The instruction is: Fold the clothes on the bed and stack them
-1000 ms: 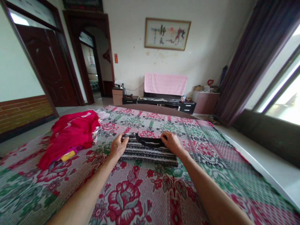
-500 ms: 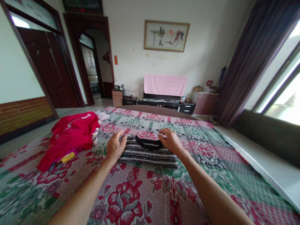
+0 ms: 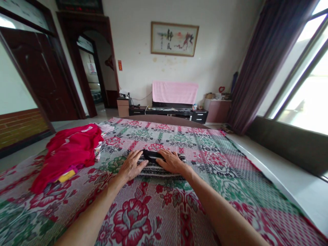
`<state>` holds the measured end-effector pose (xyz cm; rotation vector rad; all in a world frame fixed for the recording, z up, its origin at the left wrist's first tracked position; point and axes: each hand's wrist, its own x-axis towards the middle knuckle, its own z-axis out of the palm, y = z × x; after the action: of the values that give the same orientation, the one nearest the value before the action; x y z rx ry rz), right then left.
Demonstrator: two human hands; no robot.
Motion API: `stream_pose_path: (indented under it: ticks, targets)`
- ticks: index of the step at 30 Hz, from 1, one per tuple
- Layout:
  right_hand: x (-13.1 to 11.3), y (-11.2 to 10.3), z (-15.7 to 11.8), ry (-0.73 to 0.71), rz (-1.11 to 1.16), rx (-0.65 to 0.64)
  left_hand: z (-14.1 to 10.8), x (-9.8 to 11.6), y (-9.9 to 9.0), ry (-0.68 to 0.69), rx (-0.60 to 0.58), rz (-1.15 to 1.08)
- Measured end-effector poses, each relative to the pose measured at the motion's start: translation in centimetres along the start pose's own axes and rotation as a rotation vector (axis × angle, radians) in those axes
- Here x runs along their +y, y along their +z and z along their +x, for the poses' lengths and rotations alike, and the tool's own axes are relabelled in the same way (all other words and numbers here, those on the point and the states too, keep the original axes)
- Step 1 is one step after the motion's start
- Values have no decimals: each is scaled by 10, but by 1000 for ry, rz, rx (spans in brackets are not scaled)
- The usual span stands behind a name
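Observation:
A folded black-and-white striped sweater (image 3: 153,172) lies on the flowered cloth in front of me, its black neckband at the far side. My left hand (image 3: 132,165) rests on the sweater's left end, fingers stretched out and thumb apart. Flat on the right half lies my right hand (image 3: 170,161), its fingers spread and pointing away and to the left. Both palms hide parts of the knit. Neither hand grips anything.
The flowered cloth (image 3: 135,218) covers the broad surface under the sweater. A heap of red clothes (image 3: 74,147) with a yellow piece (image 3: 66,175) lies to the left. Beyond stand a low black cabinet (image 3: 169,112) and a pink cloth (image 3: 175,92); a curtain hangs at right.
My hands have come down from the sweater's far edge onto its top, the right one moving inward. The neckband is now partly covered. The view has turned slightly right.

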<state>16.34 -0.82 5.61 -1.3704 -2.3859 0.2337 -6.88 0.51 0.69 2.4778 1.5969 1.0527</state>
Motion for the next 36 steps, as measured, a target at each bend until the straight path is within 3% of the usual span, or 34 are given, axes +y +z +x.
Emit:
stream_pose_path:
  ticks: [8, 15, 20, 24, 29, 32, 36]
  targets:
    - [0, 4, -3, 8, 0, 89, 1, 1, 2, -19, 67, -89]
    - [-11, -1, -20, 92, -45, 485, -4, 10, -5, -55, 175, -68]
    - [12, -9, -41, 374, 52, 710, -11, 12, -15, -288, 365, 23]
    - [34, -12, -60, 612, 150, 578, -12, 7, -23, -513, 348, 146]
    - [34, -16, -66, 693, 174, 343, -12, 6, -27, -423, 143, 290]
    - [31, -19, -63, 690, 169, 312, -13, 6, -27, -362, 70, 334]
    - [36, -20, -60, 681, 262, 306, -11, 2, -25, -383, 59, 306]
